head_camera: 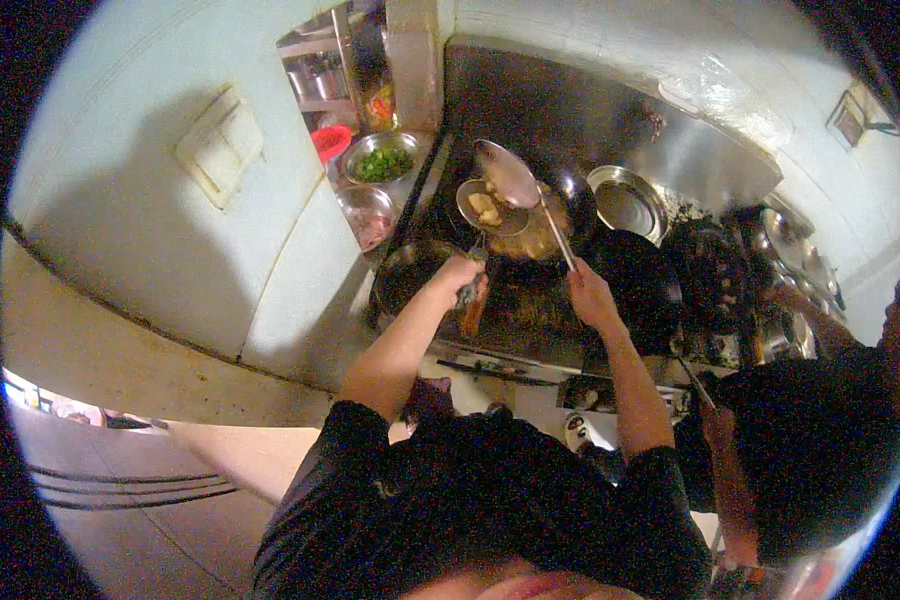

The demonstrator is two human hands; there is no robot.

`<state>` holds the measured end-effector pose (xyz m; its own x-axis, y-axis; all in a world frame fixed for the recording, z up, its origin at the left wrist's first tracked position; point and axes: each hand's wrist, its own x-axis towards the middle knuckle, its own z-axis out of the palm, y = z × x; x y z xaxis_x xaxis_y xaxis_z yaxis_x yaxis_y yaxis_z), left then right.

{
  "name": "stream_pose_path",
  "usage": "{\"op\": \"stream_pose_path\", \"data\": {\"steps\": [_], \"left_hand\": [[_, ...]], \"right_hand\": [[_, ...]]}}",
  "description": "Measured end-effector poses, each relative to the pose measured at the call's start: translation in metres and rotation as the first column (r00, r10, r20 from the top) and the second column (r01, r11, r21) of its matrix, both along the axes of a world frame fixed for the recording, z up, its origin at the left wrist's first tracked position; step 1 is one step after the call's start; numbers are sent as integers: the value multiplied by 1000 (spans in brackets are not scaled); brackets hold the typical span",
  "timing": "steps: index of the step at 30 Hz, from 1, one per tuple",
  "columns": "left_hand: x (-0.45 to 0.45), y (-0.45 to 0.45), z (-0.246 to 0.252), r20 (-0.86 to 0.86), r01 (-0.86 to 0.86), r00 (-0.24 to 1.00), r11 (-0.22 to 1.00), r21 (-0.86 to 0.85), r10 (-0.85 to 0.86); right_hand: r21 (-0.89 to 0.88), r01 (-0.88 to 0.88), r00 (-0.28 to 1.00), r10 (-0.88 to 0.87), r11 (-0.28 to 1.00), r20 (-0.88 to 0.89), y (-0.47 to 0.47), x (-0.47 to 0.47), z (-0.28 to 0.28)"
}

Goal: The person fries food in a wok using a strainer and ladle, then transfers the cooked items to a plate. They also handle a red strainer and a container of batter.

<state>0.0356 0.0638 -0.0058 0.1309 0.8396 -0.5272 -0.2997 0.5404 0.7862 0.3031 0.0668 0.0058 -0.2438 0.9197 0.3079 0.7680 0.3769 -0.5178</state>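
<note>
My left hand (pixel 459 271) is closed around the handle of a round metal ladle or small pan (pixel 508 219), which holds pale chunks of food (pixel 484 209); a cloth seems to be bunched at the grip. In my right hand (pixel 594 294) is the long handle of a large round metal skimmer or ladle (pixel 511 174), its bowl tilted just above the food. Beneath both lies a wok or pan (pixel 559 217) with yellowish-brown contents. Blur and dim light hide finer detail.
A metal bowl of chopped greens (pixel 381 159), a bowl of pinkish food (pixel 365 216) and a red dish (pixel 331 142) stand at the left. Right of the wok are a metal basin (pixel 627 202) and a dark wok (pixel 634 289). A co-worker (pixel 817 450) stands close at my right.
</note>
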Motion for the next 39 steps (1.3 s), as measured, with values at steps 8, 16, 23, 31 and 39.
{"op": "stream_pose_path", "data": {"steps": [8, 16, 23, 31, 39], "left_hand": [[-5, 1, 3, -59, 125, 991, 983, 135, -117], [0, 11, 17, -328, 82, 944, 991, 106, -43], [-32, 40, -15, -870, 350, 492, 917, 192, -5], [-41, 55, -3, -982, 489, -157, 872, 12, 101], [-14, 11, 42, -987, 467, -160, 883, -53, 25]], "right_hand": [[-140, 88, 995, -81, 986, 59, -3, -3, 20], [-175, 31, 999, -37, 984, -32, 4, 8, 11], [-9, 82, 994, -81, 997, 69, 17, 65, 33], [-55, 124, 979, -113, 991, 168, 59, 91, 45], [-111, 65, 987, -48, 992, 153, 38, 58, 47]]}}
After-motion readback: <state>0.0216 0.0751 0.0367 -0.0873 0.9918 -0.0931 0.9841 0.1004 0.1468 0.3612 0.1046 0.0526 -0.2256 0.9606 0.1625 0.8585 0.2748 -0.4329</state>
